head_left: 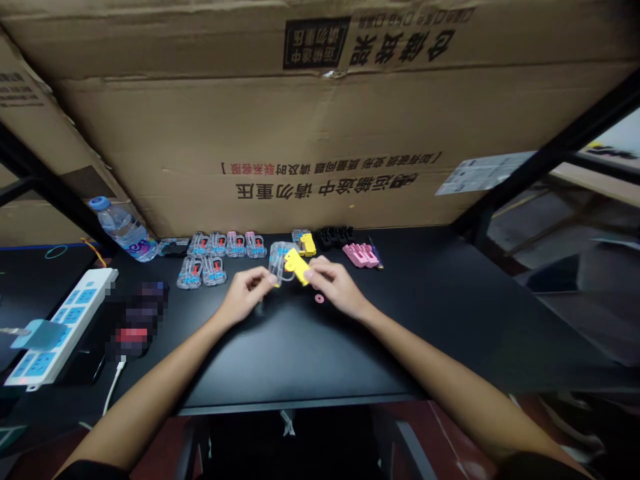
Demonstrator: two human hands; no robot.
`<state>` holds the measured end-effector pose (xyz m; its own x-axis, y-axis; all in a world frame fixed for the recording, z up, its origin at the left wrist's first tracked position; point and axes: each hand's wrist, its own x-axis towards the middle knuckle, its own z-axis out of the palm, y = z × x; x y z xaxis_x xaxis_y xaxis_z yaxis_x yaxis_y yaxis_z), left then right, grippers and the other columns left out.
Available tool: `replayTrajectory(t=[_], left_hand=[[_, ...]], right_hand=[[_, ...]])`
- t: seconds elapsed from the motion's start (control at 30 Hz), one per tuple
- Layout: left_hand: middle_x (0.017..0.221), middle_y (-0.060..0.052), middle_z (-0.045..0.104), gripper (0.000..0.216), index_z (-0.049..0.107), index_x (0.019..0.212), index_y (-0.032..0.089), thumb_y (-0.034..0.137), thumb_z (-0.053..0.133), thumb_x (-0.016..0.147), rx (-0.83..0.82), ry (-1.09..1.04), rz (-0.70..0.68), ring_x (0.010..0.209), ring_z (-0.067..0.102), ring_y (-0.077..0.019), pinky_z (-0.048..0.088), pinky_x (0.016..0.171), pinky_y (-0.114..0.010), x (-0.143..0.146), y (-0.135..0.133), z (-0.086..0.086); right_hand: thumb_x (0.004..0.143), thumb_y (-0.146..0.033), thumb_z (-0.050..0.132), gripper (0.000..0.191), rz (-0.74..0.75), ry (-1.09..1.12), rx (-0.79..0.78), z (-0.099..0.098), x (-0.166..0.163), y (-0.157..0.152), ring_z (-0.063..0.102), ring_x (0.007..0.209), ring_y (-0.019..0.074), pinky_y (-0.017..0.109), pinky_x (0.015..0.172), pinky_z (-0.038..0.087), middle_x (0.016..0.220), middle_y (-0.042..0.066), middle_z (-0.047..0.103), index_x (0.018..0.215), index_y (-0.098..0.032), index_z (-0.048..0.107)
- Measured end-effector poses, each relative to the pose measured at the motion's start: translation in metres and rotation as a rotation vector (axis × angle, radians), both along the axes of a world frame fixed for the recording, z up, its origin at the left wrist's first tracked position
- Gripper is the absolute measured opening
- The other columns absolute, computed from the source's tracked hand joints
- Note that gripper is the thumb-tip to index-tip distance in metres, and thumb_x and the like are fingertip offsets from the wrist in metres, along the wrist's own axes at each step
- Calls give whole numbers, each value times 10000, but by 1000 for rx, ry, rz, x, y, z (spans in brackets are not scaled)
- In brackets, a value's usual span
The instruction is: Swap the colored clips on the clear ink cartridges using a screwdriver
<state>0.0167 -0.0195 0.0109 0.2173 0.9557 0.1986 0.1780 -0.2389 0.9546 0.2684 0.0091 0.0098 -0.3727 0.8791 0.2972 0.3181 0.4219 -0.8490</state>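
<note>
My left hand is closed, thumb against fingers, on the lower left edge of a clear plastic case with blue parts inside. A bit of yellow shows at its fingertips. My right hand pinches a yellow plastic piece with a round end and holes. The yellow piece overlaps the clear case in front of my chest, over the black table; I cannot tell whether they are joined. Just below my right fingers lies a small pink ring.
Several clear cases with red and blue parts lie at the back left. Behind my hands are another yellow piece, black parts and pink parts. A water bottle, power strip and blurred-out dark object occupy the left. Cardboard walls the back.
</note>
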Motion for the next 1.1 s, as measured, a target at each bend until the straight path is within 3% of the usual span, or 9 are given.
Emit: replayTrajectory(t=[0.13,0.23,0.3,0.43,0.57,0.67,0.77,0.93,1.1], left_hand=[[597,34,514,491,629,750,185,636,630,946,-39,20,38,544,459,-112,373,555,-236,-9,5,-3],[658,16,579,481,652,793,175,639,664,919,-117,113,-147,585,516,-126,404,569,-239,-5,3,-9],[649,26,566,487,642,813,174,648,638,927,-160,125,-191,561,506,-120,398,557,-240,1,0,-9],[600,36,549,505,560,742,195,652,568,957,-181,207,-144,518,485,-115,364,545,-240,2,-1,-4],[571,26,547,498,531,672,207,580,531,1002,-66,507,-66,539,476,-130,302,564,-253,-4,2,-6],[589,11,583,478,578,672,213,538,529,1019,-18,666,0,548,481,-145,270,577,-270,-3,1,-7],[580,-9,591,507,609,660,217,541,513,1038,17,733,15,541,502,-164,249,579,-284,-2,0,-7],[651,-58,672,523,682,716,218,544,483,1074,82,850,8,621,622,-219,287,604,-292,-3,1,-7],[1044,-77,766,324,728,1047,241,407,456,1105,275,897,39,921,711,-237,469,752,-299,-10,5,-9]], right_hand=[[1028,-663,539,567,4,-14,2,4,-1,-1,521,793,237,383,741,443,707,43,602,682,-231,664],[1038,-664,534,561,113,-122,15,2,-11,-7,515,809,226,375,779,444,718,31,610,701,-231,650],[1061,-644,508,554,135,-174,45,-2,-15,-9,511,822,220,374,806,438,737,27,613,725,-226,643],[1076,-598,516,544,104,-235,103,-7,-14,-8,504,810,214,369,806,423,713,24,602,702,-219,625],[1057,-495,595,466,78,-250,179,-9,-12,-9,519,804,217,361,780,428,692,22,610,676,-226,570],[1043,-369,616,282,120,-252,244,-10,-14,-13,575,860,230,368,804,471,799,39,678,797,-232,639],[1038,-298,615,120,198,-270,274,-11,-16,-18,642,994,245,406,924,518,1021,73,727,1038,-241,721],[1041,-262,612,278,212,-362,321,-12,-15,-21,663,1160,270,453,1032,542,1247,113,686,1297,-277,721],[1035,-274,618,329,202,-500,417,-14,-15,-19,612,1295,317,523,1116,520,1397,126,677,1350,-259,708]])
